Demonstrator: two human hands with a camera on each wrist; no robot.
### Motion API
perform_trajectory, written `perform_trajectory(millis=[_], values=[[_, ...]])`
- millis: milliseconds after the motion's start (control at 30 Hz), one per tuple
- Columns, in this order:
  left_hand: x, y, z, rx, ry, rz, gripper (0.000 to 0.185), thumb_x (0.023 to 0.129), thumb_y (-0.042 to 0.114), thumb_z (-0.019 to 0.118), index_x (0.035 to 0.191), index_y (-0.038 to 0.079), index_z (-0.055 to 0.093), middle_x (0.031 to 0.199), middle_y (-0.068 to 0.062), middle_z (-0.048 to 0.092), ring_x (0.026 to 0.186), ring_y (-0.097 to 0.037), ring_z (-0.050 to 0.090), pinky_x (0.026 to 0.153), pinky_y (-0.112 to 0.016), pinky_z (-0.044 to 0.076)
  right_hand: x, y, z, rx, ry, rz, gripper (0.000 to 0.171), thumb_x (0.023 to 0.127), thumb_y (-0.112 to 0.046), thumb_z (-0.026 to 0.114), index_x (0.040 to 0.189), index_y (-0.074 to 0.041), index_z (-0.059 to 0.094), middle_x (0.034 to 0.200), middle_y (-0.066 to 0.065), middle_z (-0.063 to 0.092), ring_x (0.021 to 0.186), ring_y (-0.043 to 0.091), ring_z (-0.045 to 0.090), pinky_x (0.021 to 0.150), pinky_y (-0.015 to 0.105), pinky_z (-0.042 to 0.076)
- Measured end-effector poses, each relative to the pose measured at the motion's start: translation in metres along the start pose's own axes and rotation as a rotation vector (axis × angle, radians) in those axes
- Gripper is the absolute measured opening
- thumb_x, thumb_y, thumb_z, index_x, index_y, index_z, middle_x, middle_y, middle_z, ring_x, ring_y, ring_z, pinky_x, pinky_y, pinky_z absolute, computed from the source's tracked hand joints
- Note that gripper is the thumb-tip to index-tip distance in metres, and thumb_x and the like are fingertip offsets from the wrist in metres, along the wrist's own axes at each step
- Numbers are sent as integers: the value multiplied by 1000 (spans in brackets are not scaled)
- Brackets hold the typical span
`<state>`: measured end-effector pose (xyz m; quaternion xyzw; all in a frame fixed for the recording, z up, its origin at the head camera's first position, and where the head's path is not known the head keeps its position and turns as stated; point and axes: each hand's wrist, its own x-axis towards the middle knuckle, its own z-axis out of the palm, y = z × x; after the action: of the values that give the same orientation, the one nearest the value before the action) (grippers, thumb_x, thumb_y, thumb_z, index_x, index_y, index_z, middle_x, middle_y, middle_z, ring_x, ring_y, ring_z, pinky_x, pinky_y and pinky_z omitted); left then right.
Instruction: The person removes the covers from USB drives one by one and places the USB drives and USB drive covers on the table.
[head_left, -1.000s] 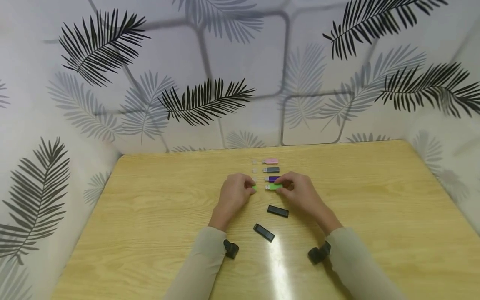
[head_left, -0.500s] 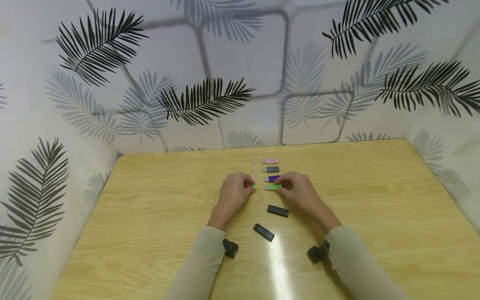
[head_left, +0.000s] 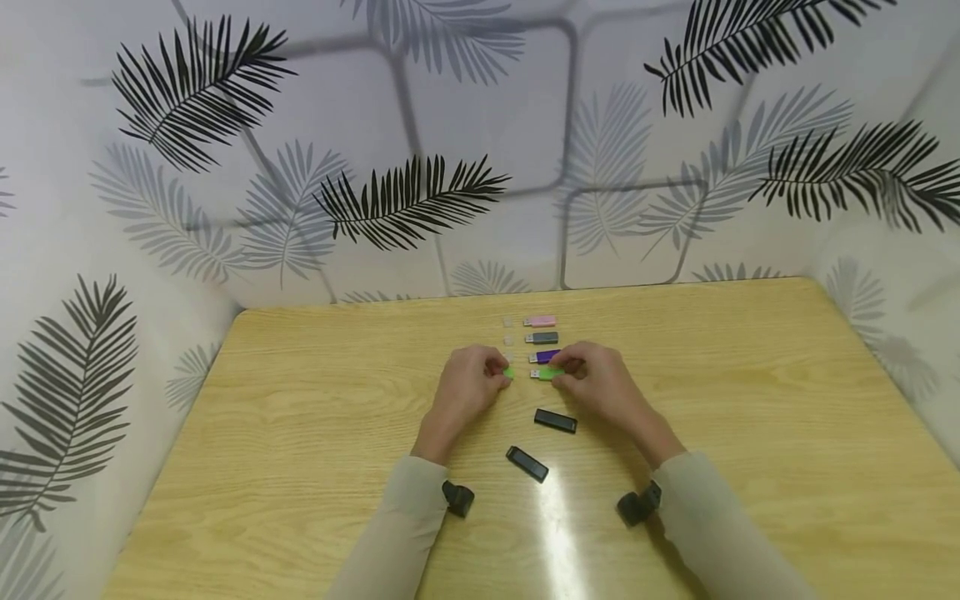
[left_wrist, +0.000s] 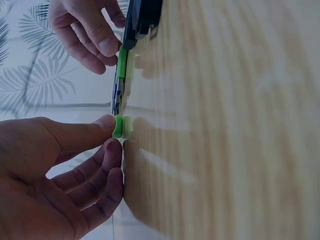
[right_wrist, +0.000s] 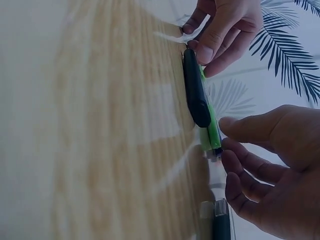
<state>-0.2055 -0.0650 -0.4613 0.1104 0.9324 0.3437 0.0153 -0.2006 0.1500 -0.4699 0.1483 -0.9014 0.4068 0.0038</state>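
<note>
My left hand [head_left: 467,383] pinches a small green cap [left_wrist: 118,127] between thumb and fingertips at the tabletop. Across a short gap to the right lies a green USB flash drive [head_left: 543,375], its metal plug bare and pointing at the cap. The thumb and fingers of my right hand [head_left: 600,379] hold the drive's back end; in the right wrist view they close in at that end [right_wrist: 214,136]. Just behind it lies a purple USB flash drive [head_left: 542,357], partly covered by the right fingers. Cap and green drive are apart.
Further back lie a grey flash drive [head_left: 542,338] and a pink one [head_left: 542,322], uncapped, with small clear caps [head_left: 508,340] to their left. Nearer me are two black sticks [head_left: 556,421], one set lower and left. The patterned wall [head_left: 487,233] borders the wooden table [head_left: 315,417].
</note>
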Motion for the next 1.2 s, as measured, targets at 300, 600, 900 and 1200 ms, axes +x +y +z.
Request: perform_trajectory(millis=[300,600,900,1200], values=[[-9,-6,-3,-179,10,15,16,83,7,73,98,6,72,86,-1,65,75,-14,61,67,-26,52,-11,-3,-9,16,40,-27,25,85,-15,72,109,-7,66,100,8,67,87,19,62,74,36,54],[-17,-9,-6,-311,12,32,17,84,8,72,101,6,71,93,-5,67,82,-18,63,73,-27,52,-32,-5,-20,-44,72,-31,25,87,-18,70,110,-8,66,102,7,65,92,22,60,74,38,53],[-23,-8,-3,-455,-31,48,24,86,10,71,109,4,68,107,-11,66,91,-22,62,77,-29,53,-58,5,-33,-94,84,-1,28,85,-15,72,110,-5,65,105,10,65,93,25,60,75,43,52],[-37,21,-19,-554,-62,110,24,86,-1,67,110,-2,65,110,-21,62,96,-35,61,82,-45,52,-70,13,-38,-168,-8,108,38,81,-18,75,113,-4,62,104,11,62,94,27,58,82,46,50]])
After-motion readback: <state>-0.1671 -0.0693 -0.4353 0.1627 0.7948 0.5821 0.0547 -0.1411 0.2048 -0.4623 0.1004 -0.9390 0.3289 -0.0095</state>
